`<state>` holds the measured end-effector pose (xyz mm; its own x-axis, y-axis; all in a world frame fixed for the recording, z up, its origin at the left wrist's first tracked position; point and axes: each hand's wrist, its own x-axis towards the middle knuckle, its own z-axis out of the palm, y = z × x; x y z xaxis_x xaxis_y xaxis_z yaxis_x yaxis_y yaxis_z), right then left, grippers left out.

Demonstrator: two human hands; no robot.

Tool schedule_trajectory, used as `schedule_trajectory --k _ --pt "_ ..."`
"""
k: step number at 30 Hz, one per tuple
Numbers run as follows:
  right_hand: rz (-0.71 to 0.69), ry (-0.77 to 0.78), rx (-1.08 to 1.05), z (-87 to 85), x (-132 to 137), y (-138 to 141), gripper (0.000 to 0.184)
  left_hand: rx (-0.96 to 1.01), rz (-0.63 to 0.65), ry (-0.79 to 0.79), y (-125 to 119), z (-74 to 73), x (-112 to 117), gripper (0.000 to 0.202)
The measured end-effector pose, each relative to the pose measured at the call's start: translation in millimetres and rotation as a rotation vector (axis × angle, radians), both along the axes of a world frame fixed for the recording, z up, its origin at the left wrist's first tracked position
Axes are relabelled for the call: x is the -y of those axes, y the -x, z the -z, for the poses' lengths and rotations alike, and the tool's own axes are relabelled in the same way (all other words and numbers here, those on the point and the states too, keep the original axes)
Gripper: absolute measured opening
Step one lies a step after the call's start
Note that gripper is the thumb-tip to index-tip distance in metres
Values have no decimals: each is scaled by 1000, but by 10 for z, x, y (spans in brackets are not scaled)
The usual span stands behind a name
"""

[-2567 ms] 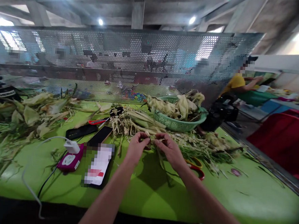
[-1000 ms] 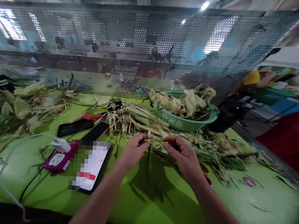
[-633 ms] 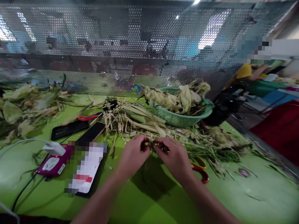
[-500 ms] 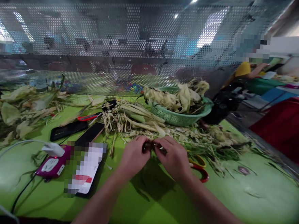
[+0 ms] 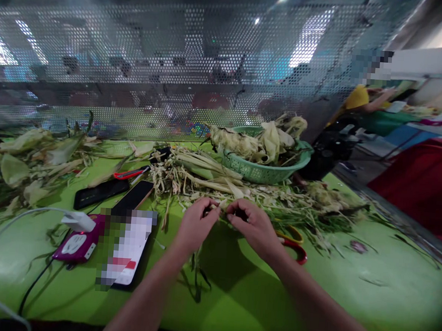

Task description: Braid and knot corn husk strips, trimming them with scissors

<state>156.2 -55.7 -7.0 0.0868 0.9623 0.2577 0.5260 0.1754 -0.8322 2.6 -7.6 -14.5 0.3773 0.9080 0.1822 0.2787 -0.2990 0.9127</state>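
Note:
My left hand [image 5: 197,224] is closed in a pinch over the middle of the green tabletop. A thin strand of dry plant [image 5: 197,277] hangs below its wrist, and a pale bit shows at the fingertips. Close beside it, my right hand [image 5: 252,225] has its thumb and fingers pressed together; what they hold is too small to make out. Just beyond both hands lies a heap of dried plant stalks [image 5: 205,170]. Scissors [image 5: 298,250] with red and yellow handles rest partly hidden behind my right forearm.
A green plastic basket [image 5: 266,174] holds dry husks behind the heap. Leafy husks [image 5: 36,147] pile up at left. A lit phone [image 5: 133,252], two dark phones, a red-handled cutter [image 5: 131,173] and a purple power strip [image 5: 77,241] with cables lie left. A perforated metal screen [image 5: 156,55] stands behind.
My hands have drawn slightly apart at the fingertips. The plant strand now hangs below my left hand. The camera view has shifted a little.

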Motion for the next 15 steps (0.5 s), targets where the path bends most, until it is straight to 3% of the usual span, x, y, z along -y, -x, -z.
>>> schedule_trajectory --k 5,10,15 --pt "-40 62 -86 16 -6 -7 5 47 -14 31 1 28 -34 12" --pt "-101 129 -305 -40 -5 -28 9 51 -46 68 18 9 -38 13" --pt "-35 80 -387 -138 -6 -122 14 126 -45 125 53 -65 -17 16"
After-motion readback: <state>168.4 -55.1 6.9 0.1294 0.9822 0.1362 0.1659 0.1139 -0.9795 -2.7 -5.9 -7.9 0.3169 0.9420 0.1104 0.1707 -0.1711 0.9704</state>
